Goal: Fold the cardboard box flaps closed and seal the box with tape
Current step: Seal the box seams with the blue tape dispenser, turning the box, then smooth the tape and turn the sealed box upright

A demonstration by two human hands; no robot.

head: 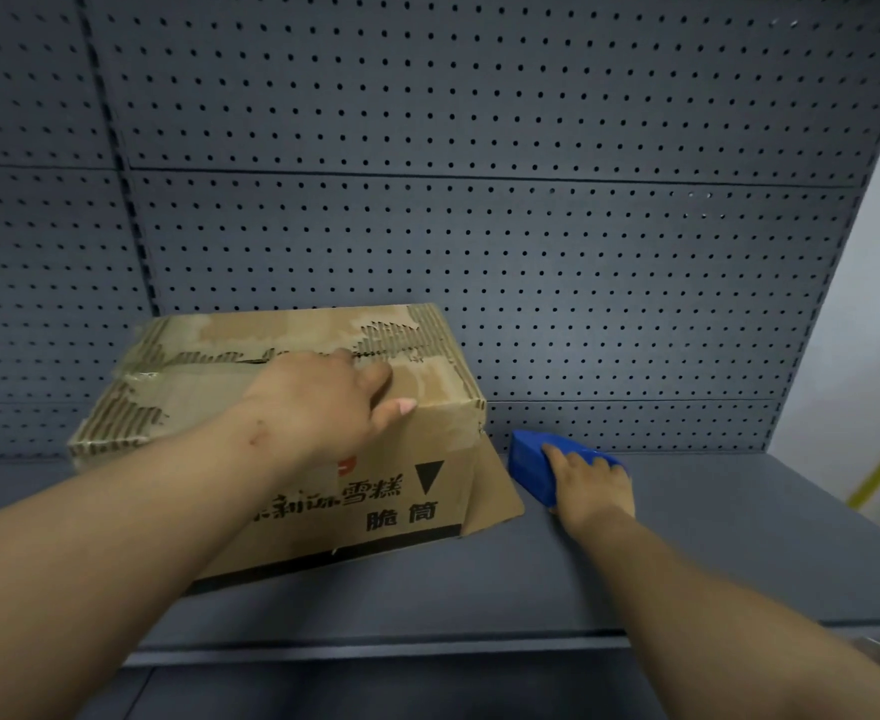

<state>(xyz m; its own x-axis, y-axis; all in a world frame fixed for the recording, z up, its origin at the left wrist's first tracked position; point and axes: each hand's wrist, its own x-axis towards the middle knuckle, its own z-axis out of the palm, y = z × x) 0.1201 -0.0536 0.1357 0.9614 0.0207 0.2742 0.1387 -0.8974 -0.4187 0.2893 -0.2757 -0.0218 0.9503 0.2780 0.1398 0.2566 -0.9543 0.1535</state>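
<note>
One cardboard box [292, 423], one blue tape dispenser [534, 467], two bare hands. Box: brown corrugated board, top flaps folded down, outer paper torn off in patches so the ribbed fluting shows, black printed characters and a black triangle on the near side; one loose flap lies flat at its right foot. Left hand [323, 402] rests on the box top, fingers straight along the centre seam. Right hand [591, 483] grips the smooth plastic dispenser just right of the box. Surface: matte dark grey shelf [739, 537], backed by grey perforated metal panels [479, 200]
</note>
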